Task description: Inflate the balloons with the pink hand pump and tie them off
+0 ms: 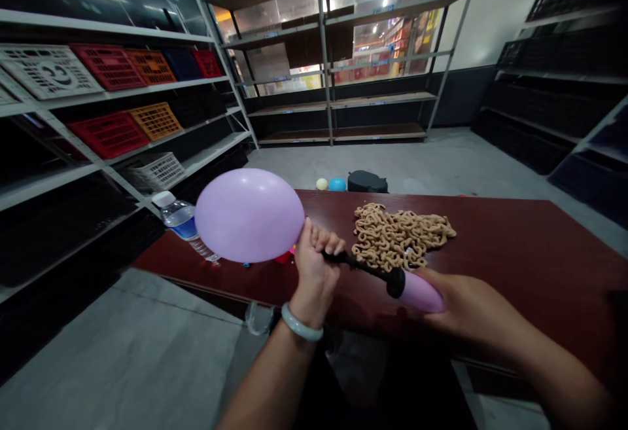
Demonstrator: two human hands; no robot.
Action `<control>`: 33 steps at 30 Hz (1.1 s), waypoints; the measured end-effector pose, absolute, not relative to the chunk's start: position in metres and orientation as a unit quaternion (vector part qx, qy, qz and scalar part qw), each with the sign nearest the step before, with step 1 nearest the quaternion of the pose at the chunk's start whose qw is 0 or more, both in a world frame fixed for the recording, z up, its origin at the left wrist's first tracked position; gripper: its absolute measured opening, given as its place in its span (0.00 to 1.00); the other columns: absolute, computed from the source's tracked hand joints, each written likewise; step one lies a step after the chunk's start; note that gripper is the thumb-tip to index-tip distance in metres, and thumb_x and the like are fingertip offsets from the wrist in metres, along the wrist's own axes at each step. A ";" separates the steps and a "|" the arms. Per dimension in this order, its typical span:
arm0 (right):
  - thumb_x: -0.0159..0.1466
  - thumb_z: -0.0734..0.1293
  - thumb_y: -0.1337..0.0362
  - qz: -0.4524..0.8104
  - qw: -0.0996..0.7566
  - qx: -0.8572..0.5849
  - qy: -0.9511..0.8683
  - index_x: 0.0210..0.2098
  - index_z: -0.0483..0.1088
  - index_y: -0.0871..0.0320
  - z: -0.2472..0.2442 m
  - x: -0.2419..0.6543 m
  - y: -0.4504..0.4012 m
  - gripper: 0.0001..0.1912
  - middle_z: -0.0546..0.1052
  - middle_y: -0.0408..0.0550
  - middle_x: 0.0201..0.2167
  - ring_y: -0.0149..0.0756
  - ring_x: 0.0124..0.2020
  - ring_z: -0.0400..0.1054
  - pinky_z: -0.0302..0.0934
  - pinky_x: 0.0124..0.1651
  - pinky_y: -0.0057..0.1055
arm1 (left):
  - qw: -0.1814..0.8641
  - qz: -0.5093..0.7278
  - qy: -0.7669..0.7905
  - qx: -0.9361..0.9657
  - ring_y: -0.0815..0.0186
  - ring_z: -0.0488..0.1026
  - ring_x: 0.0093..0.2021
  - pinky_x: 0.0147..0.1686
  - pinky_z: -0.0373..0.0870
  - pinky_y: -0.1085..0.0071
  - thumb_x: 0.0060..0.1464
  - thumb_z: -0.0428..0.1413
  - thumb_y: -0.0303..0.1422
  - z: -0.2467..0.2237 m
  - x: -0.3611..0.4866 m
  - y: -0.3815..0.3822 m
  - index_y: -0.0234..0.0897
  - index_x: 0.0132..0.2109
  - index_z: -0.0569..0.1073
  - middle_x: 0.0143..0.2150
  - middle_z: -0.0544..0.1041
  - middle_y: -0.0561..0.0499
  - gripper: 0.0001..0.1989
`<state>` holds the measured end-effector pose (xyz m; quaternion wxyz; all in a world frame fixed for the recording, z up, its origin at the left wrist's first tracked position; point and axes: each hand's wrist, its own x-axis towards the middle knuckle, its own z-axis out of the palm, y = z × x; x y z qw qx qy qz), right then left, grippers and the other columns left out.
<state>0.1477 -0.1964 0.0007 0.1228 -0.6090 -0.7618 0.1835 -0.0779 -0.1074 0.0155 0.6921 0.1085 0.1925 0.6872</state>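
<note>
A large inflated lilac balloon (250, 215) extends to the left from my left hand (316, 253). That hand is closed around the balloon's neck and the black end of a hand pump; the join is hidden inside my fingers. My right hand (444, 289) grips the pump's purple barrel (420, 291). Between my hands runs the pump's thin black rod (366, 266), with a wide black collar at the barrel. Behind the pump, a pile of tan, curled pieces (397, 237) lies on the dark red table (510, 247).
A water bottle (184, 220) stands at the table's left, partly behind the balloon. Small red and blue items lie under it. Beyond the far edge show a blue balloon (337, 184), a pale one (322, 184) and a black object (367, 181). Shelves with coloured crates (108, 67) line the left.
</note>
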 end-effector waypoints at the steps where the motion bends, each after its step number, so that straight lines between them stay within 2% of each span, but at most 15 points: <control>1: 0.56 0.68 0.56 0.200 0.118 -0.611 -0.757 0.43 0.75 0.47 0.005 0.154 -0.196 0.15 0.82 0.42 0.34 0.40 0.33 0.76 0.58 0.30 0.28 | 0.690 0.689 0.188 0.118 0.76 0.49 0.13 0.19 0.49 0.74 0.64 0.52 0.34 0.021 -0.084 -0.103 0.39 0.23 0.50 0.15 0.47 0.62 0.23; 7: 0.54 0.70 0.57 0.144 0.101 -0.630 -0.756 0.47 0.74 0.47 0.024 0.182 -0.185 0.20 0.81 0.43 0.35 0.40 0.33 0.74 0.57 0.31 0.29 | 0.664 0.718 0.150 0.146 0.76 0.50 0.14 0.19 0.50 0.74 0.64 0.51 0.33 0.043 -0.090 -0.095 0.39 0.24 0.48 0.16 0.47 0.61 0.24; 11: 0.54 0.70 0.51 0.113 0.088 -0.623 -0.769 0.43 0.75 0.48 0.028 0.174 -0.176 0.18 0.80 0.43 0.33 0.40 0.31 0.74 0.55 0.30 0.31 | 0.658 0.727 0.143 0.134 0.76 0.51 0.15 0.20 0.52 0.74 0.65 0.51 0.34 0.035 -0.073 -0.103 0.39 0.24 0.49 0.16 0.47 0.61 0.23; 19: 0.54 0.68 0.54 0.062 0.096 -0.601 -0.791 0.42 0.73 0.51 0.035 0.133 -0.162 0.17 0.80 0.47 0.34 0.42 0.31 0.73 0.52 0.29 0.33 | 0.680 0.706 0.160 0.118 0.76 0.51 0.16 0.21 0.53 0.74 0.62 0.56 0.38 0.019 -0.037 -0.112 0.39 0.25 0.49 0.17 0.48 0.61 0.25; 24: 0.56 0.67 0.53 0.104 0.113 -0.619 -0.770 0.45 0.72 0.51 0.019 0.126 -0.163 0.18 0.81 0.46 0.34 0.42 0.33 0.74 0.54 0.30 0.32 | 0.690 0.686 0.183 0.141 0.75 0.51 0.15 0.20 0.53 0.73 0.62 0.55 0.41 0.014 -0.033 -0.103 0.39 0.25 0.52 0.17 0.50 0.61 0.24; 30: 0.58 0.67 0.47 0.128 0.108 -0.642 -0.748 0.48 0.72 0.48 -0.011 0.142 -0.185 0.22 0.82 0.47 0.37 0.46 0.36 0.76 0.57 0.31 0.33 | 0.671 0.678 0.250 0.165 0.71 0.61 0.18 0.26 0.65 0.70 0.59 0.57 0.43 -0.002 -0.041 -0.095 0.39 0.24 0.55 0.16 0.55 0.60 0.23; 33: 0.57 0.68 0.43 0.137 0.107 -0.674 -0.718 0.45 0.74 0.46 -0.020 0.175 -0.199 0.21 0.82 0.45 0.34 0.45 0.32 0.76 0.58 0.29 0.32 | 0.626 0.710 0.273 0.174 0.69 0.66 0.20 0.29 0.68 0.69 0.59 0.56 0.43 -0.005 -0.060 -0.084 0.39 0.23 0.57 0.16 0.59 0.59 0.23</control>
